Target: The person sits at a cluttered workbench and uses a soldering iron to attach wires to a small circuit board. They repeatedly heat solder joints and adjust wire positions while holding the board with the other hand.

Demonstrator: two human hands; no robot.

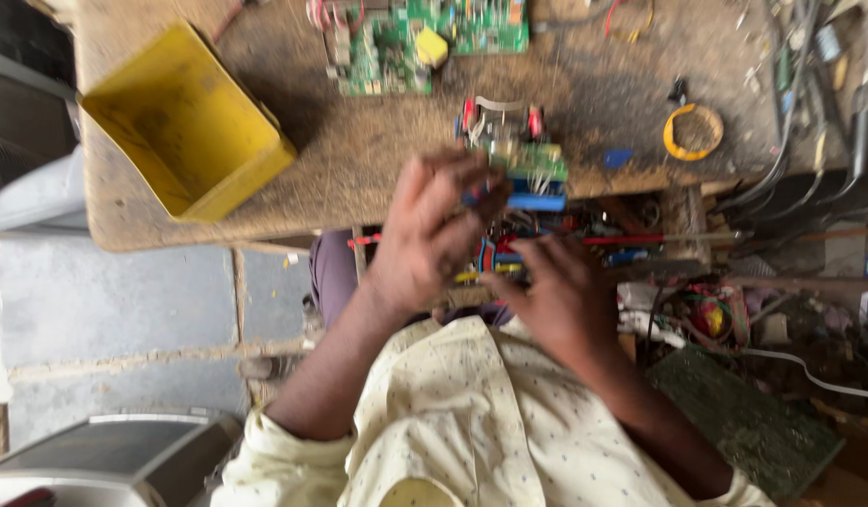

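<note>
Fingers of the left hand point(434, 235) pinch the blue edge of a small circuit board point(520, 160) at the workbench point(359, 178) front edge; the right hand point(561, 296) curls below, its grip hidden among wires. Light, stiff and probably fragile, the board seems best held by its bare edges.

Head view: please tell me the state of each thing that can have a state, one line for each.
Yellow bin: empty, tilted on the bench edge.
Small board: lying on the bench, wires attached, blurred.
Large green board: bare, lying flat.
Yellow tape roll: lying flat, untouched.
Left hand: fingers curled at small coloured parts.
Right hand: bent over the same parts; grip unclear.
</note>
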